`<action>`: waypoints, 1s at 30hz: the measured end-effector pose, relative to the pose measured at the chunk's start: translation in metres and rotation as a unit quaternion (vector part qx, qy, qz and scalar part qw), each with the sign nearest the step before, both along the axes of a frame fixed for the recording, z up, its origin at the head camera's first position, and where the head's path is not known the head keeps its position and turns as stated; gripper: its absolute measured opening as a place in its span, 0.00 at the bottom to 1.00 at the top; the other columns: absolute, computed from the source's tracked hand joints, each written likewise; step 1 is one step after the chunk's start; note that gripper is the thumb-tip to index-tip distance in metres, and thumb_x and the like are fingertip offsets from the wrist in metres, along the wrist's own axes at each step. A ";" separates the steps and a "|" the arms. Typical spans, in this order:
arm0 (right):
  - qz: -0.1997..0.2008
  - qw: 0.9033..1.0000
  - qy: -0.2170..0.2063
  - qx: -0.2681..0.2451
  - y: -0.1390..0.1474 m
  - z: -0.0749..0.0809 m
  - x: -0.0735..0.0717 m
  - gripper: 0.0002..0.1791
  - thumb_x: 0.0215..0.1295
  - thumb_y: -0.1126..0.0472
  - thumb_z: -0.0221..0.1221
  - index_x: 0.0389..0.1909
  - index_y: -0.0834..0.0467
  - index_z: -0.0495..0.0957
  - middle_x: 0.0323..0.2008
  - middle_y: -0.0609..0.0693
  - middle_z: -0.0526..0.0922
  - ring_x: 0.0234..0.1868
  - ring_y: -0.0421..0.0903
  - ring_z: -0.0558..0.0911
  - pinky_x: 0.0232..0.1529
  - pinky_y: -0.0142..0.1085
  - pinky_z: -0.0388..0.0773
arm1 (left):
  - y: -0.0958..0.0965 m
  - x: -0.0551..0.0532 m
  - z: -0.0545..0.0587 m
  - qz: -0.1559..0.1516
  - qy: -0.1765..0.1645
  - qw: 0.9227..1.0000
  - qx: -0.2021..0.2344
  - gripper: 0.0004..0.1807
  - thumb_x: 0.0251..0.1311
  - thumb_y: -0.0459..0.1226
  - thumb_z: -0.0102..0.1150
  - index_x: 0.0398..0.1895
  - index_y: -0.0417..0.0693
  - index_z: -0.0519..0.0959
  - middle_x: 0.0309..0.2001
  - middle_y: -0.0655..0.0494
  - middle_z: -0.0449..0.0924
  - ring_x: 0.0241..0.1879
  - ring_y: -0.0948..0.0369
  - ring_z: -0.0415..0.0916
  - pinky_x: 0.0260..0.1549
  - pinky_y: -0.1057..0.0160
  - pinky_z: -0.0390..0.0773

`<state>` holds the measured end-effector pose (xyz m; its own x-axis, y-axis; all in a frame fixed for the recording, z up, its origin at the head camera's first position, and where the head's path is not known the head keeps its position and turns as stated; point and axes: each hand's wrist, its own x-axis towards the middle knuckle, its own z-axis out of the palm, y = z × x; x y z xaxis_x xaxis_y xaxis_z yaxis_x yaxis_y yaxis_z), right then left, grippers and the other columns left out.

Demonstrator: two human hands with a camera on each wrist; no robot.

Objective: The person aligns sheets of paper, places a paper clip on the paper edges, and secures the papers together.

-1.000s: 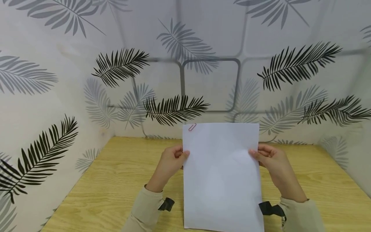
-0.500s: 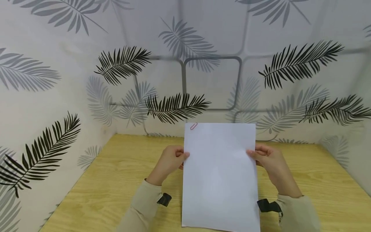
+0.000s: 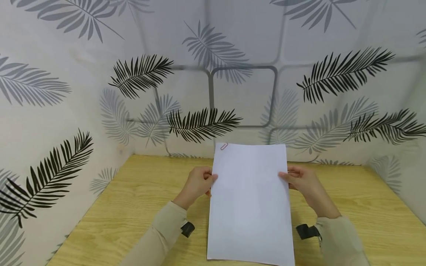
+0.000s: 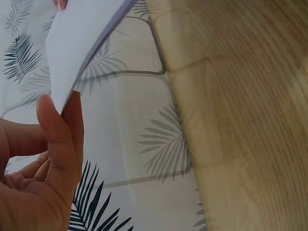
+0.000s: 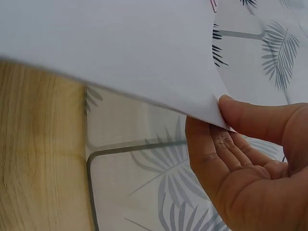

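Note:
White paper (image 3: 249, 207) is held up in front of me, its face toward the head camera; whether it is one sheet or several I cannot tell. A red paper clip (image 3: 224, 146) sits at its top left corner. My left hand (image 3: 197, 184) pinches the left edge between thumb and fingers, and in the left wrist view the left thumb (image 4: 54, 118) presses on the paper (image 4: 77, 43). On the opposite edge my right hand (image 3: 304, 184) pinches at about the same height. The right wrist view has the right thumb (image 5: 255, 118) on the paper's edge.
A wood-grain table (image 3: 143, 195) lies beneath the paper. Behind and beside it stand walls covered with leaf-patterned sheeting (image 3: 239, 96). A black strap piece (image 3: 188, 229) shows at the left cuff and another black piece (image 3: 307, 231) at the right cuff.
The right hand has shifted left and the paper now looks narrower, its top slightly bowed and a little lower. Both hands have kept their pinch on the edges.

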<state>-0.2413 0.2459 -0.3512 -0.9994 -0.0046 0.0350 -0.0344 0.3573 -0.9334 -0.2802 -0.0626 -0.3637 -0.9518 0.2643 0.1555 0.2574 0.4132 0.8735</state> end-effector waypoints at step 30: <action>0.072 0.993 -0.076 0.058 0.006 -0.033 -0.010 0.20 0.61 0.65 0.64 0.48 0.75 0.73 0.37 0.54 0.81 0.35 0.43 0.79 0.43 0.43 0.80 | 0.011 -0.025 -0.025 0.035 -0.113 0.993 0.005 0.09 0.66 0.30 0.55 0.26 0.35 0.75 0.16 0.57 0.63 0.11 0.65 0.68 0.24 0.60 0.81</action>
